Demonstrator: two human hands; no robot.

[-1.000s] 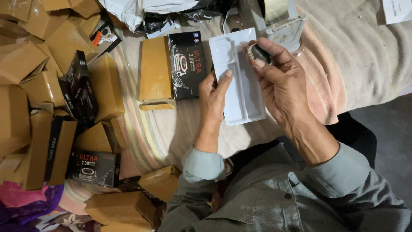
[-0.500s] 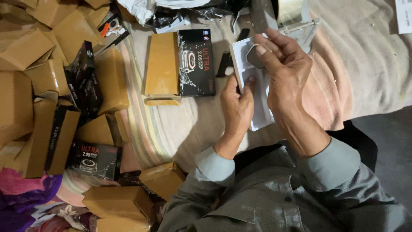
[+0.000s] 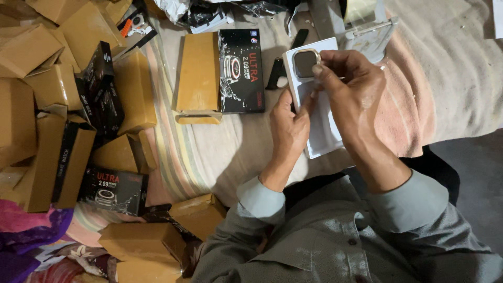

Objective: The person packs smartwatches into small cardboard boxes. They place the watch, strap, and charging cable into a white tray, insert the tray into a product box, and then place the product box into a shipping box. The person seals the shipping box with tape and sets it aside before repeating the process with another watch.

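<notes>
You are sitting over a bed-like surface draped in a beige blanket (image 3: 450, 68), with a striped sheet (image 3: 173, 157) showing at its left. Your left hand (image 3: 290, 128) is gripping the left edge of a white tray (image 3: 320, 131), holding it just above the blanket. Your right hand (image 3: 348, 89) is pinching a square watch face (image 3: 305, 63) at the tray's top end, fingers closed on its rim. A black box (image 3: 241, 71) is lying beside a tan carton (image 3: 198, 73) just left of the tray. More tan cartons (image 3: 31, 52) are crowding the far left.
</notes>
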